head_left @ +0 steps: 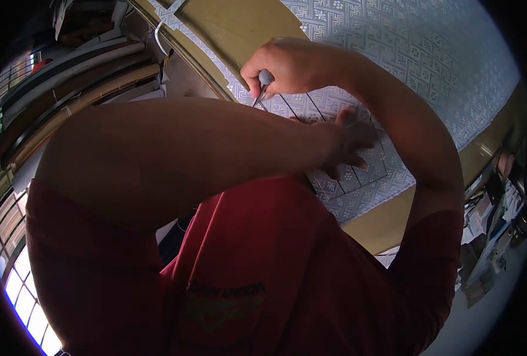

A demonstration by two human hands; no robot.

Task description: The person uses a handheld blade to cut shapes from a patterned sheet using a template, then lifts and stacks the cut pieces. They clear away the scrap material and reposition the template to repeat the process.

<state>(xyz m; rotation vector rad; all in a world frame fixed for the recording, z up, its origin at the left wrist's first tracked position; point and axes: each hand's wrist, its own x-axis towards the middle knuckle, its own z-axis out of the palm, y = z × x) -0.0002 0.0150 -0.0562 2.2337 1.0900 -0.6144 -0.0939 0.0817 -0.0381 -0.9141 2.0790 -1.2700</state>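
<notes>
Patterned sheet (418, 53): silver-grey, with an angular interlocking lattice and small pale flower motifs; I see thin dark lines (316, 107) over it. Tool (266, 77): grey rounded end. Tabletop (234, 35): olive-gold. Shirt (311, 267), viewed from my distant post: deep red, with dark lettering and a dull green emblem. Stacked rolls (67, 77): brown, grey and off-white.

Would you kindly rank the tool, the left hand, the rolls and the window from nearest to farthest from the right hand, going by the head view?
1. Tool: held in the right hand.
2. Left hand: spread over the patterned fabric.
3. Rolls: stacked at upper left.
4. Window: far lower left.
</notes>
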